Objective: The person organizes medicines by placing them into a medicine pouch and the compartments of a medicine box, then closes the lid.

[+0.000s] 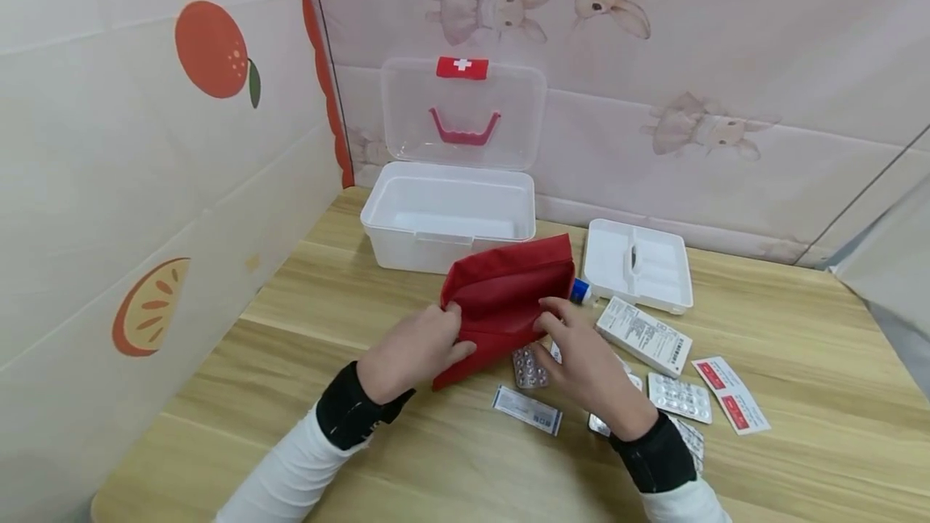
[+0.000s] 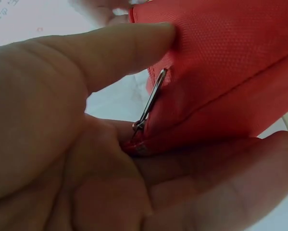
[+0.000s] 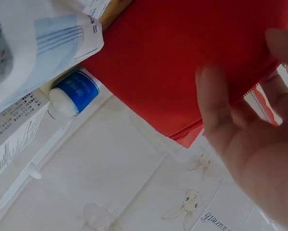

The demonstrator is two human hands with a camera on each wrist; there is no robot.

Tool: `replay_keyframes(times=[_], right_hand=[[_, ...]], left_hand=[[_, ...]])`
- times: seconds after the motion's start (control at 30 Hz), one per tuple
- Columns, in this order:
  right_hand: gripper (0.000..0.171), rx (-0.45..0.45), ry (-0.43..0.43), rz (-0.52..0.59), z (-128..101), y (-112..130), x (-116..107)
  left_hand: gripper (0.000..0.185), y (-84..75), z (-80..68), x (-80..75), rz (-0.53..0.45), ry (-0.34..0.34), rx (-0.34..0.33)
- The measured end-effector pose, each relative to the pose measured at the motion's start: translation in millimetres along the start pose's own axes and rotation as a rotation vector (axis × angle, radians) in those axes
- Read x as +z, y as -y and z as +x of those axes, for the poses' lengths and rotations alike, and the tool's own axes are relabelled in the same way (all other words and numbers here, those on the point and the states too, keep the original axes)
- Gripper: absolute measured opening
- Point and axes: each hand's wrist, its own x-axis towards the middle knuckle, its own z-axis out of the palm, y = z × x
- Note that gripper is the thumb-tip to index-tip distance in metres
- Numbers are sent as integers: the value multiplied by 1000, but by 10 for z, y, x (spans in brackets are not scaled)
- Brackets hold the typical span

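Note:
A red fabric pouch (image 1: 508,293) lies on the wooden table (image 1: 305,394) in front of an open white first-aid box (image 1: 446,216). My left hand (image 1: 452,331) pinches the pouch's left end between thumb and fingers. In the left wrist view the metal zipper pull (image 2: 151,103) hangs at that corner of the pouch (image 2: 220,72). My right hand (image 1: 548,315) rests its fingertips on the pouch's right rim with the fingers loosely extended. In the right wrist view its fingers (image 3: 220,110) lie over the pouch (image 3: 182,57) by the zipper edge.
A white tray insert (image 1: 639,265) lies right of the box. A small blue-labelled bottle (image 1: 580,290), a medicine carton (image 1: 643,335), blister packs (image 1: 679,396), a sachet (image 1: 526,409) and red-and-white strips (image 1: 730,394) are scattered under and right of my right hand. Wall panels stand left and behind.

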Motion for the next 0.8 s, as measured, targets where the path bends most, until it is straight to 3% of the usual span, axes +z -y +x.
replay_keyframes(times=[0.13, 0.43, 0.63, 0.8], right_hand=[[32, 27, 125, 3, 82, -25, 61], [74, 48, 323, -160, 356, 48, 26], [79, 66, 465, -233, 497, 122, -11], [75, 126, 527, -203, 544, 130, -6]], left_hand=[[34, -5, -14, 0, 12, 14, 20], [36, -2, -27, -22, 22, 59, 74], [34, -29, -65, -50, 88, 98, 135], [32, -36, -90, -71, 90, 110, 147]])
